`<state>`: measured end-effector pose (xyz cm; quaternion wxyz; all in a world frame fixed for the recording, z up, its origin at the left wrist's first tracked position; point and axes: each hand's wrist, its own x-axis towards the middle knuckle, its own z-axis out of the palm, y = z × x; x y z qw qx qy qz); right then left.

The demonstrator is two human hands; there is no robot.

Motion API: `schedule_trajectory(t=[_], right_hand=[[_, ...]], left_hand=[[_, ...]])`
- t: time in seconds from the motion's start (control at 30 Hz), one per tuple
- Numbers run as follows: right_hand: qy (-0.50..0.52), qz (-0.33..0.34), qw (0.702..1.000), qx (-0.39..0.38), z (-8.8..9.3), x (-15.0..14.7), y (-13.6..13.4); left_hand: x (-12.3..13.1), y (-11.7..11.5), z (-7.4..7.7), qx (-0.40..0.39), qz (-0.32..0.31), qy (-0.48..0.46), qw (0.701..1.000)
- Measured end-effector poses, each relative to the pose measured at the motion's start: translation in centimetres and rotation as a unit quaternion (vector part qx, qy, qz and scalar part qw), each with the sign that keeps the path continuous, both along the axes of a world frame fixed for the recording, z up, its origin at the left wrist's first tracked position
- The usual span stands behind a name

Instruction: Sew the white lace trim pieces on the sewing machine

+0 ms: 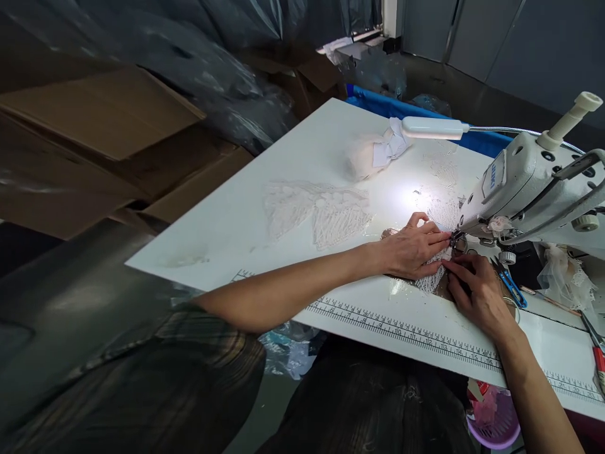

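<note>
White lace fabric (429, 282) lies on the bed of a sewing machine (520, 170), partly under its presser foot (454, 239). With fingers stretched out flat, my left hand (416, 249) presses on the lace just left of the foot. My right hand (478, 291) is closed, thumb and fingertips pinching the lace's near edge in front of the foot. Much of the lace is hidden under both hands. Beside my right hand lie blue thread snips (513, 285).
Other lace pieces (321, 211) lie on the white table (227, 233), with a pale bundle (371, 157) behind. A lamp (432, 128) shines over the needle area. A printed ruler (397, 331) runs along the front edge. Red-handled scissors (599, 366) lie far right; cardboard boxes (99, 113) stand left.
</note>
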<state>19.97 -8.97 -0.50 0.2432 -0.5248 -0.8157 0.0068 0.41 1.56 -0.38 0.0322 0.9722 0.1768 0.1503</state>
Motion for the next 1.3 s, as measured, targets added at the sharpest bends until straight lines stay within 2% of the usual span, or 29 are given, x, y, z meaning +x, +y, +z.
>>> schedule_trajectory(t=[0.13,0.3,0.43,0.63,1.17,1.3], right_hand=[[-0.009,0.006,1.0,0.011,-0.1,0.2,0.1],[-0.033,0.001,0.999,0.023,-0.2,0.0,0.0],[-0.052,-0.015,0.998,0.004,0.0,-0.2,-0.2],[-0.049,-0.03,0.998,-0.009,0.0,-0.4,-0.2],[-0.093,-0.088,0.992,-0.006,0.5,-1.5,0.7],[-0.065,-0.081,0.995,-0.008,0.5,-1.4,0.6]], left_hand=[[0.1,-0.3,0.2,0.018,0.011,-0.022,1.0],[0.0,0.0,0.2,0.017,-0.05,-0.048,0.997],[-0.2,0.3,0.2,0.001,-0.059,-0.063,0.996],[-0.4,0.2,0.2,0.031,-0.036,-0.016,0.999],[0.7,-0.3,-0.3,0.05,0.053,-0.012,0.997],[0.8,-0.5,-0.8,0.075,0.068,-0.025,0.995]])
